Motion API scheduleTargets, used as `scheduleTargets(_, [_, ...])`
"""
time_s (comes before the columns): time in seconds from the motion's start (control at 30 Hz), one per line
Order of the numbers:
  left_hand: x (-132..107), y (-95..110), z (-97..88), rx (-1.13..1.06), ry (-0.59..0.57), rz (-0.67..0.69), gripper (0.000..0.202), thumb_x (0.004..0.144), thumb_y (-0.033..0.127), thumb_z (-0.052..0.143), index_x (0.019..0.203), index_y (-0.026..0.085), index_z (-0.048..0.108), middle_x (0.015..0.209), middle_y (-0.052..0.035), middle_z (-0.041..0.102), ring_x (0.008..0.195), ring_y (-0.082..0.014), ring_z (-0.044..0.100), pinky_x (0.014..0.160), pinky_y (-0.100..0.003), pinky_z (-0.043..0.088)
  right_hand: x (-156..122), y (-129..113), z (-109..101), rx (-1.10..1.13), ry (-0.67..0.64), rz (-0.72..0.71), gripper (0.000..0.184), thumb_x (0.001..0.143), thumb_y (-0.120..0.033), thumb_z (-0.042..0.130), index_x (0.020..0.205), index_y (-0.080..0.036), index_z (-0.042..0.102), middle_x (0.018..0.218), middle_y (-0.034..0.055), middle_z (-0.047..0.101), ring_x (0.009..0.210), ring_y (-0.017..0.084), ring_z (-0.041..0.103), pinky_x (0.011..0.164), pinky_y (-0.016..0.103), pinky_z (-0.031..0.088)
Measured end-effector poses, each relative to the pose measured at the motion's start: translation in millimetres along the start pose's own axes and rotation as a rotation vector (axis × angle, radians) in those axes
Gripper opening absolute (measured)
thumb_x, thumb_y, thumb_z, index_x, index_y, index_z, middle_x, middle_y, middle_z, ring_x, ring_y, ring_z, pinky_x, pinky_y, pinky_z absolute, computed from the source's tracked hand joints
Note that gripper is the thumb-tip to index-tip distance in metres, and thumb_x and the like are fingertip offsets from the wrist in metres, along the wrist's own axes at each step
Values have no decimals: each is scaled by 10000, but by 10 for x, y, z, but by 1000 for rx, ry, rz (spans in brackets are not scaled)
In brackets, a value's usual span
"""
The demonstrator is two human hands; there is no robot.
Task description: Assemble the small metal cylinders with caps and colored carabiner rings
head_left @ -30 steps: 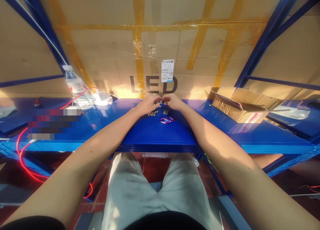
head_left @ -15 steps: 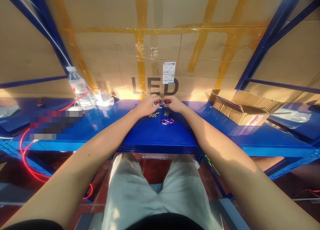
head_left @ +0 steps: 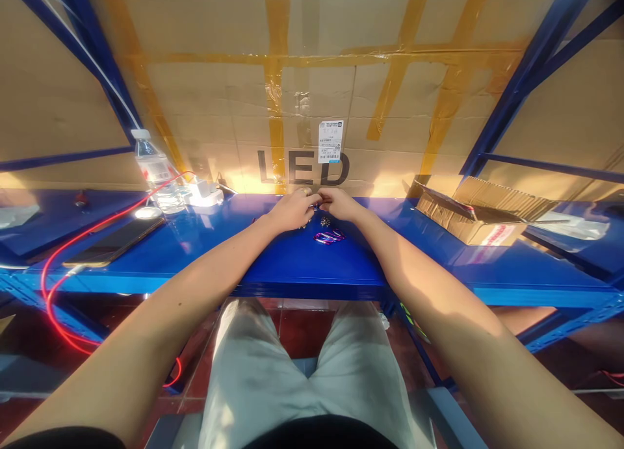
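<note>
Both my hands meet at the far middle of the blue metal shelf (head_left: 302, 267). My left hand (head_left: 291, 210) and my right hand (head_left: 340, 203) have their fingers pinched together on a small metal part between them, too small to name. Just in front of the hands lie a few small silver parts (head_left: 324, 222) and pink-and-blue carabiner clips (head_left: 329, 237) on the shelf. My left hand covers some of the loose parts.
A water bottle (head_left: 155, 171) and a white charger (head_left: 203, 193) stand at the back left. A phone (head_left: 114, 242) on a red cable (head_left: 53, 286) lies at the left. An open cardboard box (head_left: 480, 208) sits at the right. A large taped carton marked LED (head_left: 302, 167) forms the back wall.
My left hand has shifted slightly forward and down, now covering the silver parts that lay in front of it. Both hands stay pinched together.
</note>
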State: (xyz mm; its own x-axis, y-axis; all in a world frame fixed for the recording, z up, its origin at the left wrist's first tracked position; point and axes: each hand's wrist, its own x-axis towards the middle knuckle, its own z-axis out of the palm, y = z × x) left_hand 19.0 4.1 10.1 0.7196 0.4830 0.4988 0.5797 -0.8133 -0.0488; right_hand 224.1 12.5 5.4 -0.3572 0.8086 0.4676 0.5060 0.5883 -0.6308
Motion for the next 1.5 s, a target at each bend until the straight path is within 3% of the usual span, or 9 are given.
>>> scheduleTargets(0.27, [34, -141, -53, -211, 175, -113, 337, 868, 68, 502, 1121, 158, 706, 1042, -101, 726, 971, -240, 657, 894, -392, 532, -10, -1, -12, -68, 32, -52, 214, 698, -52, 601, 845, -189, 674, 897, 31, 734, 904, 221, 658, 909, 381, 502])
scheduleTargets(0.4, [-6, -296, -114, -234, 84, -238, 260, 853, 119, 539, 1006, 166, 744, 1015, -88, 768, 928, -232, 680, 855, -368, 537, -13, -49, 38, -49, 40, -44, 184, 717, -68, 633, 836, -203, 669, 884, 24, 742, 894, 217, 666, 905, 385, 515])
scheduleTargets(0.53, [-89, -391, -193, -306, -128, -312, 265, 825, 199, 601, 1017, 176, 783, 988, -77, 795, 872, -221, 698, 770, -315, 530, -3, -73, 152, 194, -22, 48, 183, 718, -123, 713, 826, -212, 595, 853, 20, 758, 891, 224, 704, 853, 365, 548])
scheduleTargets(0.67, [-135, -412, -232, -398, -303, -337, 236, 795, 288, 640, 930, 193, 808, 899, -57, 796, 766, -206, 675, 667, -293, 500, -4, -67, 216, 205, -36, 180, 237, 733, -177, 767, 879, -206, 583, 750, 19, 745, 792, 233, 702, 752, 353, 528])
scheduleTargets(0.87, [-96, -440, -127, -390, -302, -303, 183, 772, 326, 676, 826, 192, 789, 815, -45, 779, 725, -196, 660, 660, -303, 480, -21, -83, 200, 198, -5, 234, 282, 715, -161, 803, 854, -202, 561, 716, 11, 728, 715, 208, 669, 708, 327, 494])
scheduleTargets(1.17, [-56, -427, -92, -408, -333, -357, 94, 741, 234, 682, 781, 195, 757, 765, -52, 753, 730, -211, 674, 684, -328, 513, -10, -35, 213, 211, 14, 223, 254, 708, -159, 770, 869, -207, 580, 719, 5, 733, 691, 197, 660, 668, 311, 486])
scheduleTargets(1.37, [-32, -433, -16, -382, -293, -389, 198, 671, 195, 696, 852, 193, 777, 793, -41, 778, 718, -204, 694, 630, -291, 509, 19, 3, 199, 190, -54, 88, 166, 650, -150, 699, 800, -194, 643, 752, -10, 713, 770, 186, 652, 755, 319, 499])
scheduleTargets(1.5, [-13, -447, 21, -352, -294, -396, 216, 652, 179, 706, 854, 193, 783, 833, -42, 800, 763, -213, 724, 656, -279, 528, 21, -15, 185, 81, -21, 11, 162, 646, -134, 671, 798, -188, 690, 771, -3, 693, 783, 184, 627, 773, 325, 497])
